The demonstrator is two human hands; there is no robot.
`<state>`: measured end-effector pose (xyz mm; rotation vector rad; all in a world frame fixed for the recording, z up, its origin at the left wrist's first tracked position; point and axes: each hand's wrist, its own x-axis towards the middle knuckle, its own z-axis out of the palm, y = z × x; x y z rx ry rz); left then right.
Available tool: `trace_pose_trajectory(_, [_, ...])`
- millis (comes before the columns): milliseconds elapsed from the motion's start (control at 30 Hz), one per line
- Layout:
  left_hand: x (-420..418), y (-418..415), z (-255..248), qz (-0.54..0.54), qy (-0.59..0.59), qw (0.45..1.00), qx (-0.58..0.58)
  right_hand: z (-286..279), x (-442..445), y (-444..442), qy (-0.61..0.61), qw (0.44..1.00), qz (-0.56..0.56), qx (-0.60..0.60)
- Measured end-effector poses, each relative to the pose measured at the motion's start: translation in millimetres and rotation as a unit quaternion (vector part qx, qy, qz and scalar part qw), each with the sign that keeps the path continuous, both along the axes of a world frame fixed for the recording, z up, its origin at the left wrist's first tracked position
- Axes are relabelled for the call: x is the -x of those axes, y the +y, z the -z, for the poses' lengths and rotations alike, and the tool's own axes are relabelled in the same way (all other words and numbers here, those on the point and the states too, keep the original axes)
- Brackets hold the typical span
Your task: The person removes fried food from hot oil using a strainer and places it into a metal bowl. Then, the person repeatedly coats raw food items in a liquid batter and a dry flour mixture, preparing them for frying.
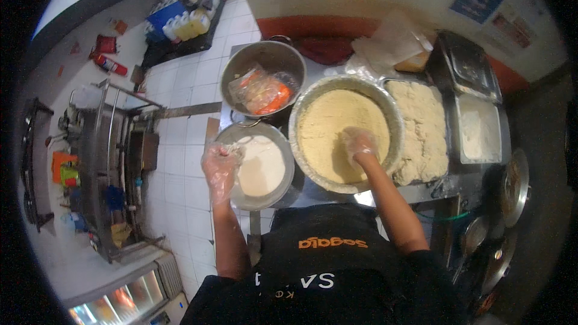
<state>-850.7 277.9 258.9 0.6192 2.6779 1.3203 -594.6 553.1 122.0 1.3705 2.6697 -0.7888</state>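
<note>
My right hand (360, 142), in a clear plastic glove, reaches down onto pale yellow breading or flour (334, 117) in a large round metal basin (295, 153). Its fingers blend into the powder and cannot be made out. At the left rim of a smaller metal bowl (288, 167) is my left hand (220, 167), also gloved. That bowl holds a whitish liquid (264, 167), partly in shadow. My left fingers are curled; a pale, wet-looking bit shows at the fingertips, but whether they grip it is unclear.
Behind the bowl stands a deep pot (226, 76) with plastic bags of food (264, 92). A tray of floury, lumpy coated pieces (420, 131) sits right of the basin. Farther right is a metal container (479, 131) of white powder. The steel table's front edge (311, 199) runs before me.
</note>
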Motion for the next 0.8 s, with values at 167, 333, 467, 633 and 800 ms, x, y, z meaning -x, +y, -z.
trace_pose_trajectory(167, [2.6,-4.0,-5.9,0.013,0.023,0.999,0.020,-23.2,-13.5,-25.6,0.227,0.965,0.121,0.044])
trace_pose_trajectory(333, [2.8,-7.4,-9.2,0.023,0.035,0.998,0.037,-22.9,-20.9,-35.9,0.179,0.969,0.143,0.097])
trace_pose_trajectory(467, [-5.2,6.4,-32.4,0.015,0.063,0.996,0.057,-27.6,-29.5,-47.0,0.144,0.976,0.068,0.151])
trace_pose_trajectory(633, [-7.8,17.8,-38.4,0.022,0.032,0.999,0.023,-27.3,-28.1,-48.1,0.066,0.985,0.035,0.156])
trace_pose_trajectory(800, [-25.6,41.7,-62.4,0.032,-0.130,0.987,-0.094,-67.7,-26.4,-52.0,-0.003,0.976,-0.069,0.205])
